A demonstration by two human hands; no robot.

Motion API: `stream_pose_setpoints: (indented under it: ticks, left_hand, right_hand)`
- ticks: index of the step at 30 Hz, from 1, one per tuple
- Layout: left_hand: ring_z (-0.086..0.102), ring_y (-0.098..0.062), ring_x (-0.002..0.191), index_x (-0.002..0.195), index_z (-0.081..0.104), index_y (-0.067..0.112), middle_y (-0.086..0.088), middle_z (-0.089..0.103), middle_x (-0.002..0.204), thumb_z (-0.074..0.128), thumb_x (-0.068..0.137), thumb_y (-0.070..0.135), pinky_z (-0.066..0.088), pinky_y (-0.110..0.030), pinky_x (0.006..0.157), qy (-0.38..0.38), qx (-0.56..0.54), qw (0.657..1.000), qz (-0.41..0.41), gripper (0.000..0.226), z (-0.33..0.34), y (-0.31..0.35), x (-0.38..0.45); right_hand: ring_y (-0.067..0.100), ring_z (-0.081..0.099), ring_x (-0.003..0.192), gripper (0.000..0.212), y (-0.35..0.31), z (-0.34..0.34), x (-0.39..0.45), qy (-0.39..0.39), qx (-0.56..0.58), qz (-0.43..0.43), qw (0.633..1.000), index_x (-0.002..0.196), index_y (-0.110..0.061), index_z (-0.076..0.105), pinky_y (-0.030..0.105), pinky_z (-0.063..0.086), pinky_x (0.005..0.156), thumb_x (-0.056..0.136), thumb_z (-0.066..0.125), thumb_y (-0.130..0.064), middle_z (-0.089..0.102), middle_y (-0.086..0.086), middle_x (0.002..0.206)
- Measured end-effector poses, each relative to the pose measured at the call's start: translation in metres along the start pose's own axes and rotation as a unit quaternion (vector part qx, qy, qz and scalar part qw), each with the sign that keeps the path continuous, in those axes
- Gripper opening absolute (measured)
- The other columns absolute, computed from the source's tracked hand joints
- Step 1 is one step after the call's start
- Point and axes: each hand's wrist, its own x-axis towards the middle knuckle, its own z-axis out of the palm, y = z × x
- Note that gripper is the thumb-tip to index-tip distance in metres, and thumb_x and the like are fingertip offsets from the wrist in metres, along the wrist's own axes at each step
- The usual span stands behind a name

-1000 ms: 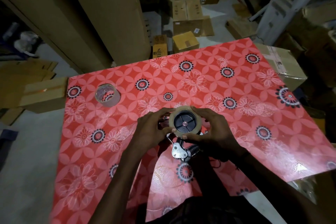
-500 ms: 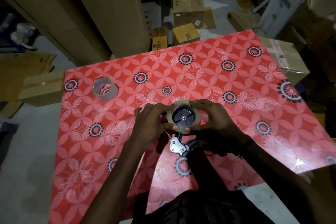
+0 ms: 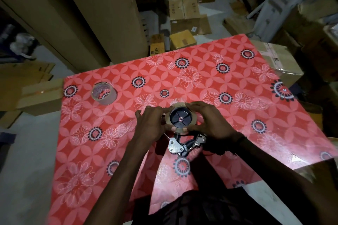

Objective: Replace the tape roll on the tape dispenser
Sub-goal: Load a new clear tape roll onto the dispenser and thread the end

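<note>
Both hands clasp a tan tape roll point(image 3: 195, 117) near the middle of the table point(image 3: 274, 133): the left hand point(image 3: 151, 122) cups its left side, the right hand point(image 3: 210, 120) its right, fingers curled round the rim. The roll sits around a black, spoked plastic hub of the tape dispenser point(image 3: 180, 144), whose shiny metal bracket shows just below. The glossy cover is red with white petals and black rosettes. A second, clear roll point(image 3: 104, 93) stands near the far-left corner. Box lettering beyond is illegible.
</note>
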Motion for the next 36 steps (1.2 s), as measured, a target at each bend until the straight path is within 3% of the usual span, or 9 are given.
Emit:
stream_pose_setpoints:
  ticks: [2, 6, 9, 17, 27, 31, 36]
  left_hand:
    - [0.042, -0.026, 0.140, 0.150, 0.053, 0.044, 0.008, 0.055, 0.148, 0.088, 0.079, 0.043, 0.027, -0.057, 0.114, 0.006, 0.015, 1.000, 0.007, 0.079, 0.002, 0.002, -0.003]
    - [0.031, -0.025, 0.142, 0.154, 0.046, 0.044, 0.014, 0.036, 0.158, 0.082, 0.088, 0.039, 0.022, -0.054, 0.114, 0.014, 0.059, 0.998, 0.034, 0.075, 0.006, 0.003, -0.006]
    - [0.030, -0.025, 0.142, 0.156, 0.043, 0.044, 0.016, 0.035, 0.158, 0.076, 0.094, 0.035, 0.019, -0.053, 0.115, 0.021, 0.073, 0.997, 0.034, 0.071, 0.010, 0.004, -0.008]
    - [0.033, -0.025, 0.141, 0.156, 0.044, 0.044, 0.013, 0.038, 0.156, 0.072, 0.096, 0.018, 0.019, -0.054, 0.115, 0.033, 0.093, 0.995, 0.027, 0.071, 0.013, 0.008, -0.008]
    - [0.037, -0.023, 0.132, 0.152, 0.049, 0.046, 0.015, 0.046, 0.148, 0.079, 0.091, 0.027, 0.024, -0.048, 0.106, 0.038, 0.095, 0.995, 0.012, 0.071, 0.013, 0.010, -0.005]
    - [0.039, -0.022, 0.130, 0.151, 0.051, 0.047, 0.016, 0.048, 0.146, 0.081, 0.089, 0.022, 0.024, -0.045, 0.099, 0.048, 0.088, 0.995, 0.004, 0.073, 0.016, 0.010, -0.005]
    - [0.041, -0.022, 0.130, 0.150, 0.050, 0.047, 0.016, 0.050, 0.145, 0.086, 0.085, 0.030, 0.019, -0.041, 0.091, 0.047, 0.098, 0.994, 0.005, 0.076, 0.016, 0.007, -0.002]
  right_hand:
    - [0.024, 0.052, 0.136, 0.089, -0.003, 0.000, 0.000, 0.000, -0.033, -0.002, 0.999, 0.156, -0.020, 0.053, 0.030, 0.041, 0.108, 0.080, 0.087, -0.052, 0.049, 0.004, 0.155]
    - [0.029, 0.038, 0.137, 0.087, -0.016, -0.002, 0.005, -0.021, -0.146, 0.010, 0.989, 0.161, -0.026, 0.043, 0.046, 0.040, 0.111, 0.087, 0.078, -0.056, 0.041, 0.003, 0.156]
    - [0.032, 0.036, 0.138, 0.087, -0.020, -0.003, 0.006, -0.025, -0.183, 0.022, 0.983, 0.161, -0.026, 0.041, 0.045, 0.037, 0.108, 0.088, 0.074, -0.059, 0.041, 0.004, 0.156]
    - [0.033, 0.045, 0.128, 0.093, -0.007, 0.006, 0.005, -0.031, -0.155, 0.033, 0.987, 0.160, -0.024, 0.046, 0.043, 0.036, 0.094, 0.083, 0.072, -0.070, 0.048, 0.006, 0.151]
    - [0.032, 0.042, 0.132, 0.090, -0.010, 0.004, 0.003, -0.022, -0.147, 0.031, 0.988, 0.161, -0.028, 0.043, 0.045, 0.039, 0.102, 0.084, 0.076, -0.063, 0.045, 0.001, 0.152]
    - [0.032, 0.043, 0.131, 0.091, -0.009, 0.007, 0.004, -0.025, -0.158, 0.036, 0.986, 0.161, -0.029, 0.041, 0.045, 0.038, 0.100, 0.085, 0.073, -0.067, 0.044, 0.001, 0.153]
    - [0.030, 0.044, 0.128, 0.093, -0.005, 0.011, 0.006, -0.025, -0.157, 0.040, 0.986, 0.161, -0.030, 0.042, 0.044, 0.038, 0.096, 0.082, 0.073, -0.070, 0.045, 0.000, 0.152]
